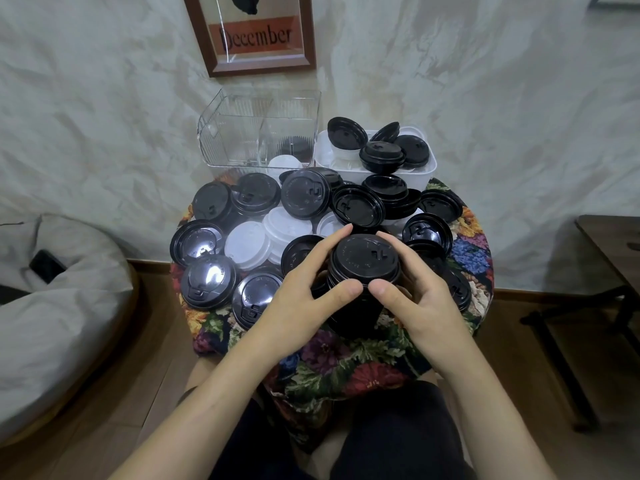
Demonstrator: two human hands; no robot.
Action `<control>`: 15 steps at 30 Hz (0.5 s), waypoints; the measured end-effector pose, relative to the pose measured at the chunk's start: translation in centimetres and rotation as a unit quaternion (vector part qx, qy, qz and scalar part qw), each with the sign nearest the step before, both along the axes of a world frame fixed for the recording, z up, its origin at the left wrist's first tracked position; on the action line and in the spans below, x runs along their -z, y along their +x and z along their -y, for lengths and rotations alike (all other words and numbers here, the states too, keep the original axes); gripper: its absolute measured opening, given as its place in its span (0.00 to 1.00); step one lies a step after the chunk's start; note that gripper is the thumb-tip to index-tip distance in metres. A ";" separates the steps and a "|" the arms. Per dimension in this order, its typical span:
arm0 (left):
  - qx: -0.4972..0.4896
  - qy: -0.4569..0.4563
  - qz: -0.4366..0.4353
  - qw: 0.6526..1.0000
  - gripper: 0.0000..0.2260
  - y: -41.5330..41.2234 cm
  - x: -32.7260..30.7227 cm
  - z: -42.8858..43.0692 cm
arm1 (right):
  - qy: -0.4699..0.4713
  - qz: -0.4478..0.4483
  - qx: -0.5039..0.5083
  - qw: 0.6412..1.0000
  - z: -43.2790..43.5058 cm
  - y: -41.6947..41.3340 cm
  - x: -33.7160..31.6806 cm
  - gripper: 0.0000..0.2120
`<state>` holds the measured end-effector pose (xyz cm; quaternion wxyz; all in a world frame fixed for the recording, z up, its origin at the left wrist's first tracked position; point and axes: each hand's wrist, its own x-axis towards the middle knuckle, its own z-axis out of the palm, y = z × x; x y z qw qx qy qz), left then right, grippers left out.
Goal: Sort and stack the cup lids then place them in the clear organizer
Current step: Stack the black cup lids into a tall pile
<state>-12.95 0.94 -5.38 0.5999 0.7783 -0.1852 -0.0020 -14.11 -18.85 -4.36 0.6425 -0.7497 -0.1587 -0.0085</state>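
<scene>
Clasping lid stack [363, 265] with left grip [298, 299] and right grip [419, 299], floral tablecloth [346, 362], crinkled wall [485, 116]

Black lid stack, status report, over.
Left hand and right hand both grip the stack of black plastic cup lids. Clear plastic organizer behind. Loose black and white lids lie between.
</scene>
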 end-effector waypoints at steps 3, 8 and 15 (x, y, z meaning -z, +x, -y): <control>0.002 0.006 0.001 1.000 0.28 0.1 -0.1 0.0 | 0.003 -0.002 0.000 1.000 0.0 0.0 0.0 0.26; 0.007 0.011 0.000 1.000 0.27 0.2 0.2 -0.1 | 0.014 -0.010 -0.001 1.000 0.0 0.0 0.5 0.27; 0.015 -0.005 -0.011 1.000 0.27 -0.1 0.5 -0.2 | 0.005 -0.011 -0.003 1.000 -0.1 0.1 0.6 0.29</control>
